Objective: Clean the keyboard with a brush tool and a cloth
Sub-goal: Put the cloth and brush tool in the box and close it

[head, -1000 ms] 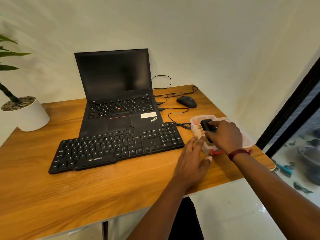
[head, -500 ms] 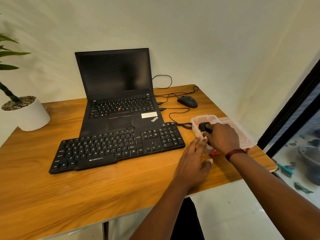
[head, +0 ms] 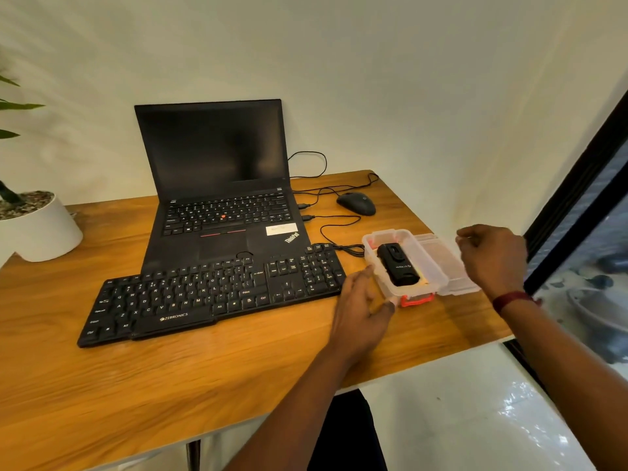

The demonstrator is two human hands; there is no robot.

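The black keyboard [head: 217, 294] lies across the front of the wooden bench [head: 170, 385], its far edge resting on the palm rest of an open black laptop [head: 217, 185] whose screen is dark. Just beside the keyboard's right end stands a clear plastic box [head: 397, 287] with a red latch [head: 416, 299] on its near side; its lid [head: 452, 266] lies open flat to the right. Inside the box rests a black brush tool [head: 397, 266], lying lengthwise, touched by neither hand. The left hand [head: 360, 311] sits on the bench between keyboard and box, fingers loosely spread and grasping nothing, the fingertips against the box's left wall. The right hand [head: 492, 256] hovers above the open lid, fingers curled and empty, a dark red band [head: 509, 299] on its wrist. Farther back, a black mouse [head: 356, 203] rests near the bench's far right corner with cables [head: 326, 226] trailing toward the laptop. At the far left stands a white plant pot [head: 37, 229]
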